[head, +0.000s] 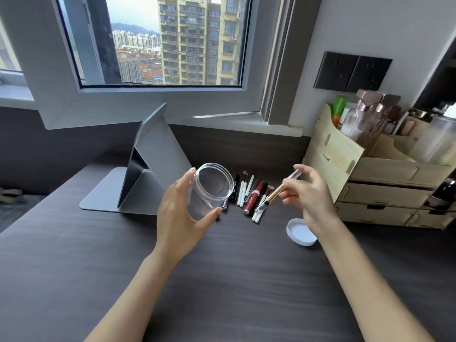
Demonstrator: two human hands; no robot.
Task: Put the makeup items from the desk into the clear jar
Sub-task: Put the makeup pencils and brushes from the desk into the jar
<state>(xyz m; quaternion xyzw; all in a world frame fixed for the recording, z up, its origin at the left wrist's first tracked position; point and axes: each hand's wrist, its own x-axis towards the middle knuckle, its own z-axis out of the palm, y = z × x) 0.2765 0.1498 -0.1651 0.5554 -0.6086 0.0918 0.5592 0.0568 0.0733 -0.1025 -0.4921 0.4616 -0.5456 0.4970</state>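
My left hand (181,213) grips the clear jar (209,191), lifted off the desk and tilted with its open mouth facing up and toward me. The jar looks empty. My right hand (308,193) holds a slim gold and clear makeup tube (278,192) at an angle, just right of the jar's mouth. On the dark desk (222,280) behind both hands lies a row of makeup items (249,193): several white-handled brushes, a red tube and black pencils. The jar partly hides the left end of that row.
The jar's white lid (301,232) lies upside down on the desk, right of the row and below my right wrist. A grey folding mirror stand (138,183) sits at the left. A wooden drawer organiser (370,178) with bottles fills the right side.
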